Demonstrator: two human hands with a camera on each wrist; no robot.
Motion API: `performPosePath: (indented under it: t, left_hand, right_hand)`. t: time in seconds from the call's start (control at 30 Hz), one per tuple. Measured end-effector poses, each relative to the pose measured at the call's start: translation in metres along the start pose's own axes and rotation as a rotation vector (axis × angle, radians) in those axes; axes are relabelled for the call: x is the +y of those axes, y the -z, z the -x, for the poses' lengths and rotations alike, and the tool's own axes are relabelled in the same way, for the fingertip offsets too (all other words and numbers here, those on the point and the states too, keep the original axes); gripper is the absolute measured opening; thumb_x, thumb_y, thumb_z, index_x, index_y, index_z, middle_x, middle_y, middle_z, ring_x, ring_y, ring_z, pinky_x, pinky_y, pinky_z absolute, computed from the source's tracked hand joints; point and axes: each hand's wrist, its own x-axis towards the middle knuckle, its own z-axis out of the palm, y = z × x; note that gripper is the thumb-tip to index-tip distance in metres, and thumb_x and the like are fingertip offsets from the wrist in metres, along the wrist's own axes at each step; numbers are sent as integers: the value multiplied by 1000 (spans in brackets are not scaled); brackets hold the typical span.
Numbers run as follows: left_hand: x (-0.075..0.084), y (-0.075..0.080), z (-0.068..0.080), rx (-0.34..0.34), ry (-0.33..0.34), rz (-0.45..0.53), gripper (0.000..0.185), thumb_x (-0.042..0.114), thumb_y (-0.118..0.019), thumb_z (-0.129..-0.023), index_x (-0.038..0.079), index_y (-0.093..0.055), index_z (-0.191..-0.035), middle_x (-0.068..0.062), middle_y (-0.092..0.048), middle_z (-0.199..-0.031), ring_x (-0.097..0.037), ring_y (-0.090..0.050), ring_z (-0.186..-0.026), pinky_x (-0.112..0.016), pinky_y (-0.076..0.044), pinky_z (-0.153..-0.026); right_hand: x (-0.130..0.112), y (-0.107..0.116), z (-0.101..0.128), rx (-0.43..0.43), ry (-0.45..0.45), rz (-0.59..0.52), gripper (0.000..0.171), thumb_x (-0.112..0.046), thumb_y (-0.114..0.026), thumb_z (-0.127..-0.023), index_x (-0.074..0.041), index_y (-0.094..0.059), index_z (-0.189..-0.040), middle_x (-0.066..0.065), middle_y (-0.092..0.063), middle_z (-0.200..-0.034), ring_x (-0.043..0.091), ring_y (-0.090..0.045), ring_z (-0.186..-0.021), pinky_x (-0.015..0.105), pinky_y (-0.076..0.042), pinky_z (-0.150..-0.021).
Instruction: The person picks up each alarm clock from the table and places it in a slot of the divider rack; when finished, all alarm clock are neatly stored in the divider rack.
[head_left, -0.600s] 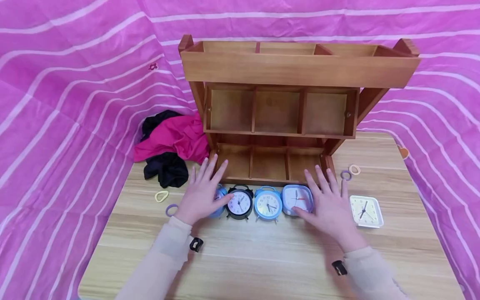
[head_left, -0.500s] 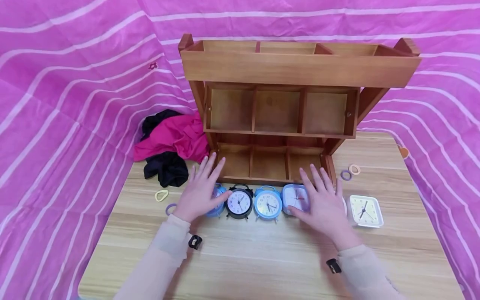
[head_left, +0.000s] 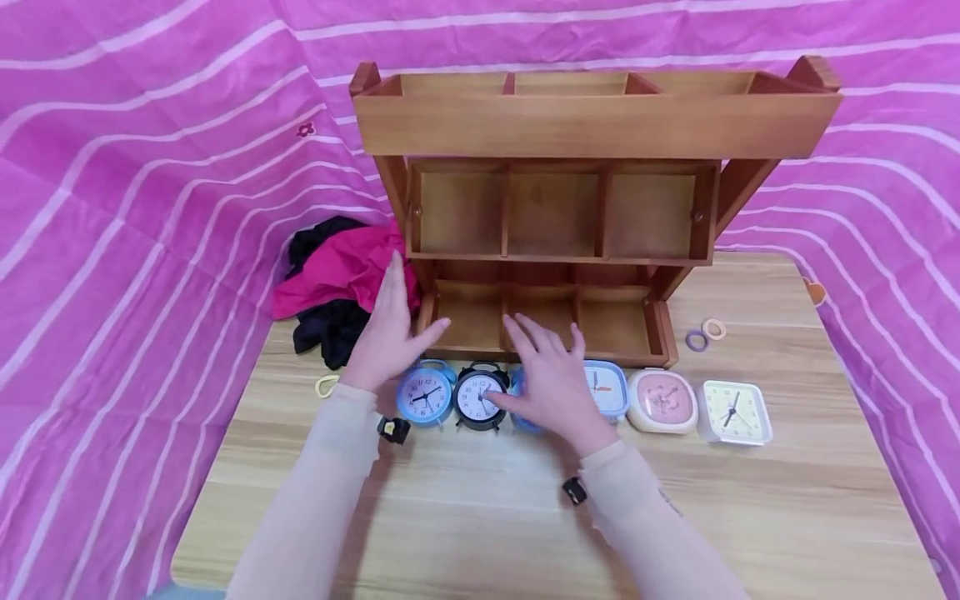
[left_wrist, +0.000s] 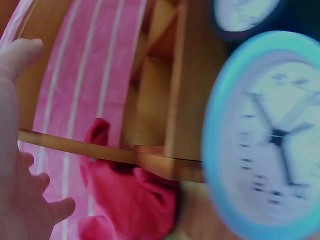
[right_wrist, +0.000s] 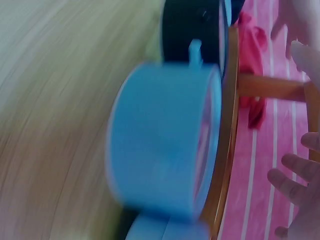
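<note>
A row of clocks stands along the front of the wooden shelf (head_left: pixel 600 125). My left hand (head_left: pixel 382 342), fingers straight and thumb spread, is held above and left of the round blue alarm clock (head_left: pixel 425 397). To its right is a black alarm clock (head_left: pixel 480 408). My right hand (head_left: pixel 553 385) hovers with extended fingers over the light-blue alarm clock (head_left: pixel 519 382), hiding most of it; its thumb overlaps the black clock's face. Further right come a square blue clock (head_left: pixel 609 390), a pink-faced clock (head_left: pixel 663 402) and a square white clock (head_left: pixel 735 412). Neither hand holds anything.
The shelf has divided trays on three levels. Pink and black cloth (head_left: pixel 337 271) lies at its left. A yellow band (head_left: pixel 326 386) is on the wooden table (head_left: pixel 480 517) at left; a purple ring (head_left: pixel 697 340) and a peach ring (head_left: pixel 714 329) lie at right.
My right hand has moved left from the square blue clock to the light-blue alarm clock, uncovering the pink-faced clock. My left hand has turned more edge-on and shifted off the round blue clock.
</note>
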Motion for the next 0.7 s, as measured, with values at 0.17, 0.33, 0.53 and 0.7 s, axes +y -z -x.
performPosePath:
  t: [0.17, 0.33, 0.53, 0.7]
  left_hand:
    - [3, 10, -23, 76, 54, 114, 123, 59, -72, -92, 30, 24, -163, 0, 6, -176, -23, -3, -161, -56, -25, -125]
    - [6, 15, -47, 117, 69, 262, 125, 53, -79, -89, 32, 18, -165, 3, -2, -176, -16, -8, -160, -49, -24, -127]
    - [7, 13, -73, 148, 60, 432, 124, 37, -87, -85, 38, 7, -167, 5, -18, -172, -11, -25, -156, -37, -26, -126]
    - [11, 20, -79, 161, 50, 477, 134, 26, -94, -79, 41, 8, -165, 6, -24, -171, -13, -31, -154, -38, -30, -125]
  right_hand:
    - [-27, -12, -13, -41, 30, -3, 110, -77, -76, -76, -19, -38, -162, 8, -48, -157, 31, -51, -138, 69, -18, -117]
    - [-55, -34, -22, -77, 66, -12, 107, -78, -75, -75, -20, -43, -159, 5, -51, -153, 31, -54, -132, 70, -21, -114]
    - [-80, -57, -28, -150, 18, -35, 112, -80, -76, -73, -21, -40, -160, 3, -50, -153, 28, -49, -136, 70, -21, -115]
    - [-96, -70, -28, -175, -19, -31, 121, -80, -78, -69, -18, -35, -163, 5, -51, -152, 27, -49, -136, 69, -18, -118]
